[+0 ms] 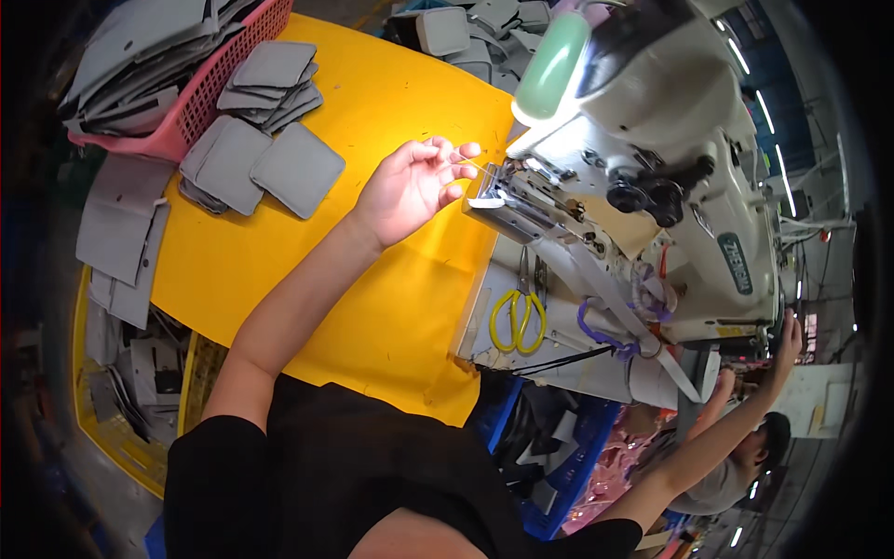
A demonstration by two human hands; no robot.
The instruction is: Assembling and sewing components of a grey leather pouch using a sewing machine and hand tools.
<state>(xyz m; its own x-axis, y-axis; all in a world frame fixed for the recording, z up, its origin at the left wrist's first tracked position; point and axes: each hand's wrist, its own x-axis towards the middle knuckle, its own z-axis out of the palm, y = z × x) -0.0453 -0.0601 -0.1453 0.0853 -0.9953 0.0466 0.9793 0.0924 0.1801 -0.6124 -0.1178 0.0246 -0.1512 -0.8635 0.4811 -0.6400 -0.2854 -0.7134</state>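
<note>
Left hand point(410, 189): half-curled at thread point(479, 168); grip unclear
Right hand point(780, 359): thumb spread, by sewing machine point(712, 219)
Scissors point(523, 287): yellow-handled, on table point(570, 349)

The sewing machine point(684, 130) is cream, the lamp point(556, 70) green, the table cover point(400, 298) yellow.
</note>
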